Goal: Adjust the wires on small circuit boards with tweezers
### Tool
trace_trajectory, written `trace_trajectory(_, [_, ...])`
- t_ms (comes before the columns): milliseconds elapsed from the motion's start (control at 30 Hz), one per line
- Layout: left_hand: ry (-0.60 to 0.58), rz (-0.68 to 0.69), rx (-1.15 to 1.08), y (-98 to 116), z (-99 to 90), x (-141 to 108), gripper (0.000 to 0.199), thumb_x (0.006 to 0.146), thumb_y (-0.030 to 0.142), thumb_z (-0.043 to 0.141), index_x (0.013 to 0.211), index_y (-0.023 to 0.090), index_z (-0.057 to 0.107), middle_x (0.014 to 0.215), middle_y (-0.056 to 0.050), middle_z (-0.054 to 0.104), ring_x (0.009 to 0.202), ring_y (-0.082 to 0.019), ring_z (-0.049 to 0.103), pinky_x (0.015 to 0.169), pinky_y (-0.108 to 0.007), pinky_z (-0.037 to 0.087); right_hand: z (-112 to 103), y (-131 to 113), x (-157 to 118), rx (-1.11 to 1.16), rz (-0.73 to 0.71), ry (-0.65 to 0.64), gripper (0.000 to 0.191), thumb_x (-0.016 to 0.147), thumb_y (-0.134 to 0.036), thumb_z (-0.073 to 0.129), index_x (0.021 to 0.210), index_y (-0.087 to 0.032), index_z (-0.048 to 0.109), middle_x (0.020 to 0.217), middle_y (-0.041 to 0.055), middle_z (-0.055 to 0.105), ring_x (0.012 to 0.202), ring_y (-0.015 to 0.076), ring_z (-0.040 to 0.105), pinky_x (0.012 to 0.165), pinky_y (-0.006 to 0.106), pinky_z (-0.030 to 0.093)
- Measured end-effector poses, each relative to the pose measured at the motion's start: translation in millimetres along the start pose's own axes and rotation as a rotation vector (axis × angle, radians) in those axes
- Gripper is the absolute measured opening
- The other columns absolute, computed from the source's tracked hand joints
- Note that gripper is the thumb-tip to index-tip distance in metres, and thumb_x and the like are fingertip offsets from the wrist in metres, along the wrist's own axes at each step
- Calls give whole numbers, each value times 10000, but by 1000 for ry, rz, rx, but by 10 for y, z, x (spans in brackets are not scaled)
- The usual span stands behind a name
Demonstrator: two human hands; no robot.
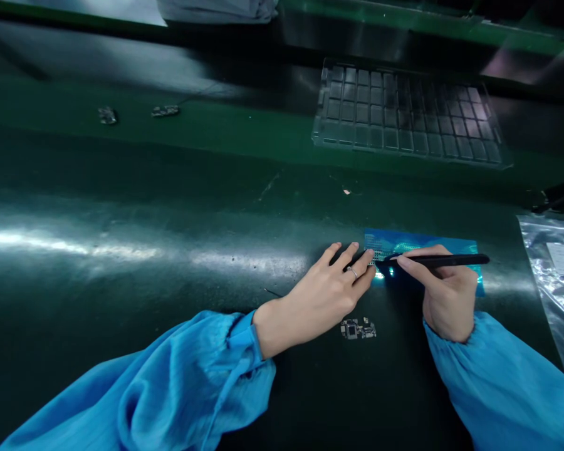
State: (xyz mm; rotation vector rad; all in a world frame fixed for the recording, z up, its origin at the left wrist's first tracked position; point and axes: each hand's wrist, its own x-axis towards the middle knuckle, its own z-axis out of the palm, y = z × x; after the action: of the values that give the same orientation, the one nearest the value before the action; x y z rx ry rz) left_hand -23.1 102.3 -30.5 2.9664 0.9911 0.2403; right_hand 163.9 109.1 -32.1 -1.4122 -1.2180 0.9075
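Observation:
A blue sheet with rows of small shiny pieces (pixel 451 245) lies on the dark green mat. In my right hand (pixel 444 288) is a slim black tool (pixel 460 260), pinched like a pen, its tip pointing left over the sheet's left part. My left hand (pixel 326 291), with a ring on one finger, rests palm down with fingers apart, its fingertips at the sheet's left edge. Just below the left hand's fingers lies a small circuit board (pixel 358 329), touched by neither hand. The tool's exact tip is hard to make out.
A clear compartment tray (pixel 404 116) sits at the back right. Two small dark parts (pixel 107 115) (pixel 165 111) lie at the back left. A clear plastic bag (pixel 557 269) is at the right edge, and a small scrap (pixel 347 191) lies beyond the sheet.

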Motion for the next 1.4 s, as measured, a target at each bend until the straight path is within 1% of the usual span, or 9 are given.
trace_trajectory(333, [6, -20, -29, -8, -12, -4, 360, 863, 117, 426, 1220, 95, 463, 1317, -136, 437, 1190, -336, 410, 944, -493, 357, 2, -78, 22, 185, 97, 77, 67, 623, -160, 717, 600, -216, 688, 623, -17, 596, 625, 167, 558, 625, 317, 433])
trace_trajectory(500, [116, -4, -109, 97, -107, -252, 323, 865, 97, 393, 1169, 78, 502, 1248, -154, 499, 1161, -308, 445, 966, -506, 345, -45, -131, -141, 210, 159, 48, 62, 631, -164, 713, 607, -219, 695, 639, -8, 609, 643, 170, 561, 633, 311, 431])
trace_trajectory(600, [119, 17, -149, 222, -161, -433, 313, 871, 86, 382, 1151, 84, 520, 1222, -145, 520, 1157, -298, 448, 976, -501, 348, -74, -164, -307, 202, 208, -11, 49, 650, -176, 711, 621, -214, 701, 656, -1, 625, 657, 178, 570, 632, 310, 436])
trace_trajectory(700, [100, 31, -157, 324, -183, -530, 332, 872, 75, 354, 1155, 94, 527, 1204, -126, 533, 1140, -286, 460, 976, -484, 362, -93, -182, -474, 178, 240, -88, 35, 664, -190, 714, 635, -207, 701, 666, 5, 641, 648, 177, 573, 629, 307, 438])
trace_trajectory(833, [91, 39, -118, 371, -181, -530, 334, 873, 76, 335, 1120, 97, 559, 1140, -110, 572, 1069, -277, 506, 961, -479, 379, -117, -156, -614, 127, 230, -175, 12, 703, -214, 703, 699, -225, 702, 683, -4, 649, 665, 179, 584, 631, 303, 439])
trace_trajectory(1000, [83, 47, -86, 370, -180, -504, 326, 870, 85, 368, 1139, 90, 551, 1166, -121, 556, 1093, -288, 491, 977, -487, 362, -129, -108, -629, 37, 191, -220, 21, 726, -218, 693, 731, -238, 696, 724, -4, 662, 743, 200, 594, 648, 303, 435])
trace_trajectory(1233, [111, 72, -93, 379, -176, -517, 305, 859, 86, 429, 1136, 69, 554, 1158, -136, 561, 1064, -294, 516, 959, -505, 377, -120, -143, -612, 18, 172, -223, 34, 723, -210, 693, 735, -239, 705, 722, 5, 669, 742, 206, 594, 624, 298, 440])
trace_trajectory(1333, [124, 72, -101, 377, -158, -522, 300, 856, 90, 440, 1133, 67, 554, 1158, -137, 560, 1058, -294, 516, 965, -511, 368, -108, -158, -589, 86, 193, -194, 34, 706, -204, 698, 694, -232, 711, 696, 8, 659, 713, 196, 585, 627, 295, 445])
trace_trajectory(1400, [140, 73, -113, 372, -139, -511, 293, 861, 87, 426, 1122, 72, 558, 1150, -134, 563, 1051, -285, 517, 965, -505, 371, -103, -162, -565, 153, 246, -168, 28, 693, -209, 700, 672, -222, 712, 690, 14, 655, 691, 190, 579, 630, 295, 446])
